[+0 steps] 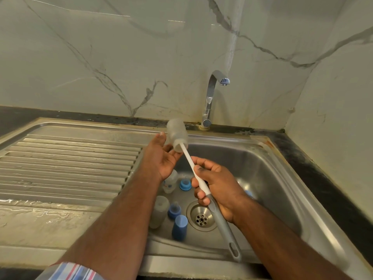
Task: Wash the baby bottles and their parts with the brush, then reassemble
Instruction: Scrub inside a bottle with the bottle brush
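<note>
My left hand point(161, 158) holds a clear baby bottle point(177, 133) above the sink's left rim, its mouth tilted down toward me. The bottle is blurred. The white shaft of the brush point(188, 160) runs into the bottle's mouth, and the brush head is inside. My right hand point(218, 190) grips the brush handle where white turns to grey. On the sink floor lie a second clear bottle point(170, 182), a third clear bottle point(160, 211), a blue ring point(185, 184), a blue teat piece point(174, 211) and a blue cap point(179, 227).
The steel sink point(272, 178) has its drain point(200, 218) near the middle. A chrome tap point(210, 98) stands behind it with no water running. A ribbed, wet draining board point(70, 158) lies to the left. A blue part point(248, 194) peeks out behind my right hand.
</note>
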The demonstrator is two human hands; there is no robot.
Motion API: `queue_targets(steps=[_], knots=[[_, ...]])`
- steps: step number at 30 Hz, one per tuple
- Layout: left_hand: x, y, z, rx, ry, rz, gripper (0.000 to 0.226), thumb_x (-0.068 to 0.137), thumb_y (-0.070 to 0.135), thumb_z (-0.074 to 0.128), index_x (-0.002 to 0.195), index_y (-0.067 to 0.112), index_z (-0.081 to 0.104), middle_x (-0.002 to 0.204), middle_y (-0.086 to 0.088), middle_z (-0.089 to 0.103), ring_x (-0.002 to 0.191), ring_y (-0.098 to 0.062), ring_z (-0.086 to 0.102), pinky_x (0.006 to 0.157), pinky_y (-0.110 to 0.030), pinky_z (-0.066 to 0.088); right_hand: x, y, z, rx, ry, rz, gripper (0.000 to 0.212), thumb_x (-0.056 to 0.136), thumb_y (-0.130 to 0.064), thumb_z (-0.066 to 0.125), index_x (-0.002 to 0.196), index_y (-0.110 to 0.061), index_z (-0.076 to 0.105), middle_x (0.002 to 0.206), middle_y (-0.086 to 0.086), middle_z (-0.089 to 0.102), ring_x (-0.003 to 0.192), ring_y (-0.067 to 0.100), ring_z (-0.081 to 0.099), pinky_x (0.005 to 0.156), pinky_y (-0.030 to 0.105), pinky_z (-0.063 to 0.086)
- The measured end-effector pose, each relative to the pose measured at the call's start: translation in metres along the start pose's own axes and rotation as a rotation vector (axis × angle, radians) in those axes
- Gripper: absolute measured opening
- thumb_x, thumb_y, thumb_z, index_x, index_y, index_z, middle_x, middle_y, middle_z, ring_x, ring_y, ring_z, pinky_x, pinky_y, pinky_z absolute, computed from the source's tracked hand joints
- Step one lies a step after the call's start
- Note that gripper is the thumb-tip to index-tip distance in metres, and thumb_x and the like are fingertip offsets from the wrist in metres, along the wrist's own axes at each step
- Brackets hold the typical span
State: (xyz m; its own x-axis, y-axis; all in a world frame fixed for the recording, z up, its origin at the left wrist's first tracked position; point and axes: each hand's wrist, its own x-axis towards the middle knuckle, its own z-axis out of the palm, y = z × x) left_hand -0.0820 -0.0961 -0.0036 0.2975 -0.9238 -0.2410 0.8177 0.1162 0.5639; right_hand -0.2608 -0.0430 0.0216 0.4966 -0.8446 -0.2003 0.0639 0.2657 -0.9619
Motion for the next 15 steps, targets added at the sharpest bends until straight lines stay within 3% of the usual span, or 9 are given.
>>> queue_targets(steps=[4, 8, 12, 15], knots=[[-0.004, -0.0001, 0.0035, 0.149, 0.019, 0.035, 0.058, 0.092, 0.03, 0.074, 0.137, 0.004, 0.048, 0.128, -0.026, 0.06, 0.11, -0.04, 0.069, 0.083, -0.045, 0.063, 0.0012, 0.0025, -0.0001, -0.104, 0.044, 0.004, 0.025, 0.105, -0.017, 0.049, 0.121, -0.032, 0.061, 0.073, 0.01, 0.06, 0.049, 0.015, 0.049, 0.04, 0.024, 0.041], [-0.002, 0.0015, 0.0037, 0.115, 0.049, 0.072, 0.049, 0.092, 0.018, 0.073, 0.132, 0.004, 0.048, 0.127, -0.027, 0.059, 0.109, -0.04, 0.069, 0.078, -0.045, 0.064, 0.0019, -0.0001, 0.0008, 0.081, 0.034, 0.059, 0.025, 0.105, -0.014, 0.048, 0.122, -0.025, 0.063, 0.07, 0.01, 0.059, 0.049, 0.013, 0.047, 0.039, 0.021, 0.04], [-0.001, 0.0033, 0.0017, 0.021, 0.032, 0.058, 0.047, 0.094, 0.017, 0.071, 0.132, 0.001, 0.048, 0.125, -0.029, 0.058, 0.111, -0.044, 0.068, 0.087, -0.049, 0.061, 0.0032, 0.0015, 0.0056, 0.31, -0.059, 0.114, 0.03, 0.105, -0.01, 0.042, 0.126, -0.02, 0.061, 0.07, 0.01, 0.056, 0.048, 0.011, 0.042, 0.038, 0.017, 0.036], [-0.003, 0.0054, 0.0024, -0.044, 0.005, 0.037, 0.038, 0.097, 0.017, 0.067, 0.126, -0.001, 0.051, 0.123, -0.03, 0.055, 0.112, -0.046, 0.066, 0.097, -0.053, 0.056, 0.0019, 0.0007, 0.0062, 0.328, -0.147, 0.144, 0.031, 0.106, -0.011, 0.041, 0.127, -0.024, 0.06, 0.071, 0.009, 0.054, 0.046, 0.009, 0.039, 0.036, 0.017, 0.034]])
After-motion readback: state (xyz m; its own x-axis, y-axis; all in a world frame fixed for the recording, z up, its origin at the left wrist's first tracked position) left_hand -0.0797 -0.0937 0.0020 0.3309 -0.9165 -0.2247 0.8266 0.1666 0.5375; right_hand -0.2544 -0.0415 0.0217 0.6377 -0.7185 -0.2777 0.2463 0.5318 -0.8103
